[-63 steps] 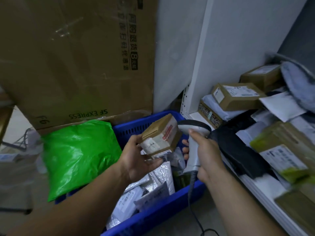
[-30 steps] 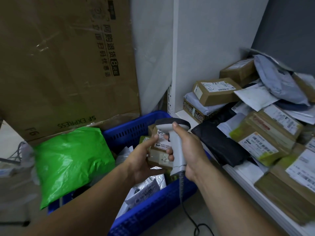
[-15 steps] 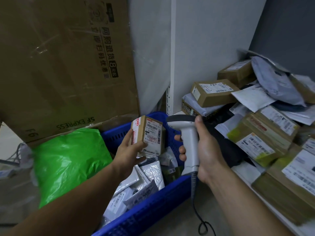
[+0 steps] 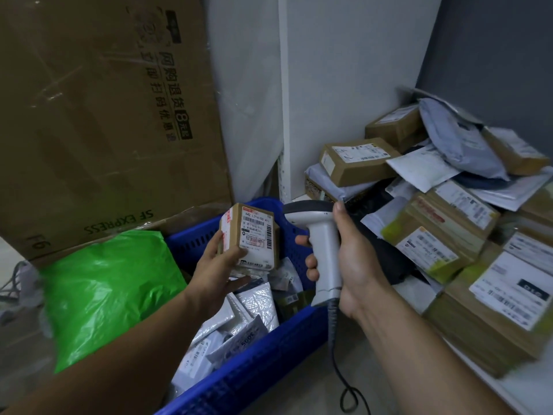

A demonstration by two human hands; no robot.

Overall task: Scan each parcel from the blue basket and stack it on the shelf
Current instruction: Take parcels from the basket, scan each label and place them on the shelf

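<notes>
Left hand [image 4: 220, 266]: holds a small cardboard parcel [image 4: 250, 236] upright, thumb on its near left edge and fingers curled under and behind it. The white label with its barcode faces the camera (print too small to read in full). The parcel is above the far half of the blue basket [image 4: 263, 375] and clear of the contents.

Right hand [image 4: 353, 262]: fingers wrapped round the grip of a white handheld scanner [image 4: 321, 235], thumb lying up along the back of its head. The scanner head sits just right of the parcel, near it but not touching, and its dark-capped nose points left toward the box. A dark cable [image 4: 338, 369] runs down from the handle, below the right wrist, and loops on the floor.

Below both hands: the basket holds silver and white mailers [image 4: 254, 304], lying loose and overlapping.

Left of the left hand: a green plastic bag [image 4: 110, 289] rests against the basket's left side. Behind it a large brown carton [image 4: 98, 121] stands with its printing upside down.

Right of the right hand: the white shelf [image 4: 508, 390] carries a loose pile of parcels, made up of brown boxes [image 4: 357, 163], grey and white mailers, and one black bag directly behind the scanner hand. Several of the boxes have their labels facing up.
</notes>
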